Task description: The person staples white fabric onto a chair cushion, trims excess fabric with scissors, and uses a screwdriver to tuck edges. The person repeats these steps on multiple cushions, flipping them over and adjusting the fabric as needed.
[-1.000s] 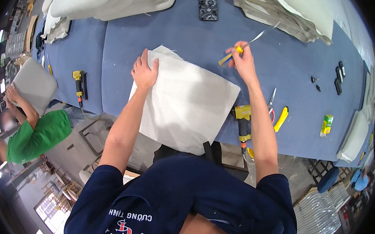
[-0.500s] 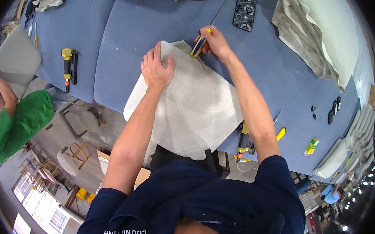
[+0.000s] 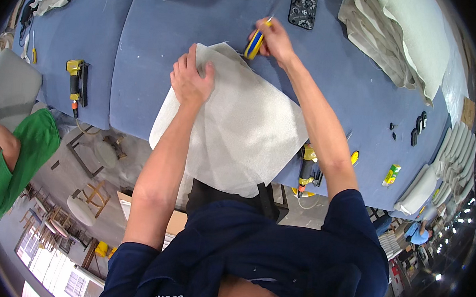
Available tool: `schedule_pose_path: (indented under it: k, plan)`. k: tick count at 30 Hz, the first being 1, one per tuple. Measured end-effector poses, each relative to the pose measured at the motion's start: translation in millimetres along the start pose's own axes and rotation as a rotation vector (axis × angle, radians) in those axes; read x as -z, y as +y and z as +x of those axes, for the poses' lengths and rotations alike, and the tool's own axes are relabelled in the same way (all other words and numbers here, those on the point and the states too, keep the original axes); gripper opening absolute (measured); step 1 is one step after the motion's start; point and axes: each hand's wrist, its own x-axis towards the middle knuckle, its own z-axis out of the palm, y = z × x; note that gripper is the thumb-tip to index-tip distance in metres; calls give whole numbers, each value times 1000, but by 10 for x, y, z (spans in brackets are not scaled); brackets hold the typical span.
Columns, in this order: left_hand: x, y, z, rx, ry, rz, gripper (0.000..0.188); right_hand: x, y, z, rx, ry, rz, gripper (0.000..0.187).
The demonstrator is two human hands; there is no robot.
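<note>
A piece of light grey fabric (image 3: 245, 121) lies over a seat-shaped panel at the near edge of the blue-covered table. My left hand (image 3: 192, 82) rests on its upper left corner, fingers stretched over the edge and thumb apart. Just beyond the panel's far edge, my right hand (image 3: 273, 40) is closed round the yellow and blue handle of a screwdriver (image 3: 254, 43). Its metal shaft points away from me and is blurred. The handle's lower end is close to the fabric's far edge; whether they touch I cannot tell.
Staple guns lie at left (image 3: 77, 82) and by my right forearm (image 3: 306, 167). A black patterned phone-like case (image 3: 303, 8) and heaped beige fabric (image 3: 378, 42) lie farther away. At right are a small green-yellow box (image 3: 392, 174) and stacked pads (image 3: 417, 191). A green-sleeved person (image 3: 22, 161) handles another panel.
The whole view has shifted slightly. My right hand has moved a little away from the fabric with the screwdriver, whose shaft is now blurred. My left hand keeps its place on the fabric.
</note>
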Motion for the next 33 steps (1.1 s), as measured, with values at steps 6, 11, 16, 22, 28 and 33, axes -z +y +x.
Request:
schedule_pose_path:
  k: [6,11,16,22,28,33]
  plan:
    - [36,44,-6,40,-57,-2,65,131,160,-121,26,66,-31,28]
    - [-30,-4,10,-33,23,17,66,174,227,-362,-98,-9,-22,27]
    - [-25,1,-2,-39,19,21,66,232,264,-366,76,201,58,27]
    - [-33,0,7,-40,10,28,65,333,315,-332,200,342,210,32]
    - [-35,-17,-5,-44,15,37,65,395,373,-413,99,288,124,30]
    - [-39,-8,-6,-35,8,25,65,532,331,-525,-89,54,6,25]
